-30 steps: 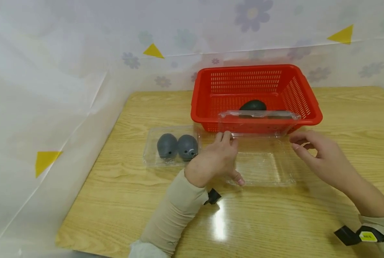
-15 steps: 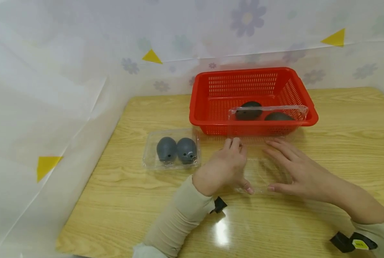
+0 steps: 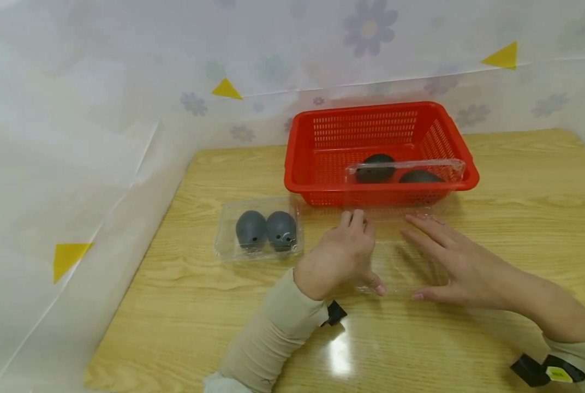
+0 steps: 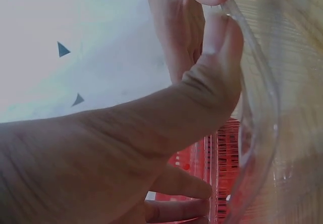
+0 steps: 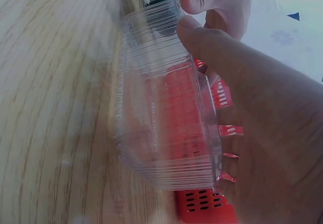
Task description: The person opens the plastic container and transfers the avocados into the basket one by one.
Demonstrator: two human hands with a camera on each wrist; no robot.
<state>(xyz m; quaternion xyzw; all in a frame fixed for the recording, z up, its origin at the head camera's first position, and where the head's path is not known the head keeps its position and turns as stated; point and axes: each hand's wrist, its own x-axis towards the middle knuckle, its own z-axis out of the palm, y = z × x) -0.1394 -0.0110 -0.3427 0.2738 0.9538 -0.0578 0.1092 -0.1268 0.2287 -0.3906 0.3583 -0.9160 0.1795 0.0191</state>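
Observation:
A clear plastic clamshell box (image 3: 400, 262) lies on the table, its lid (image 3: 400, 165) raised at the back and overlapping the red basket. My left hand (image 3: 339, 256) grips the box's left part, thumb near the front edge and fingers at the back. From the right, my right hand (image 3: 457, 267) holds it the same way, fingers spread across it. Both thumbs meet at the rim in the right wrist view, where the ribbed wall (image 5: 161, 113) shows nothing inside. In the left wrist view the curved rim (image 4: 275, 108) runs past my thumb.
The red basket (image 3: 292, 164) behind contains two dark egg-shaped things, one at left (image 3: 375, 169) and one at right (image 3: 420, 176). At left, another clear box (image 3: 226, 232) holds two dark grey egg-shaped things (image 3: 251, 229) with small black spots. A patterned sheet hangs behind the table.
My right hand has moved left from beside the box onto it. The box has shifted slightly right and toward me with my left hand. Little differs over the last half second.

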